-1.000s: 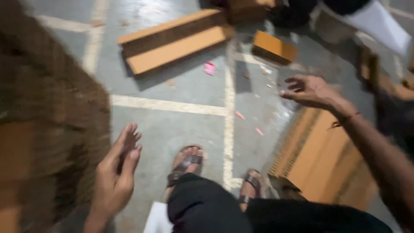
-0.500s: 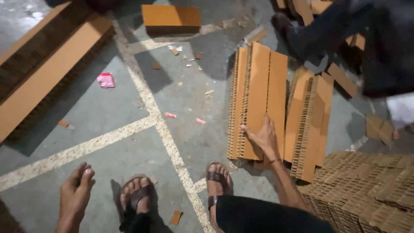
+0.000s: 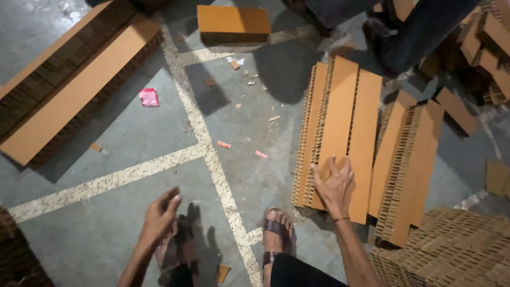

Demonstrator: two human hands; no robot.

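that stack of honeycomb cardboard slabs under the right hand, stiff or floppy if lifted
Probably stiff: the cardboard slabs lie flat with straight edges under the right hand. Likely light for their size, since the edges show open cells. The loose layers sit offset and may slide apart.

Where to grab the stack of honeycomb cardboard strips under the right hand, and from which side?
Probably the near end of the cardboard strip stack, from above. The strips lie flat on the floor, lengthwise away from the person, and the right hand already rests on that end. The left hand hangs free and could take the open left edge.
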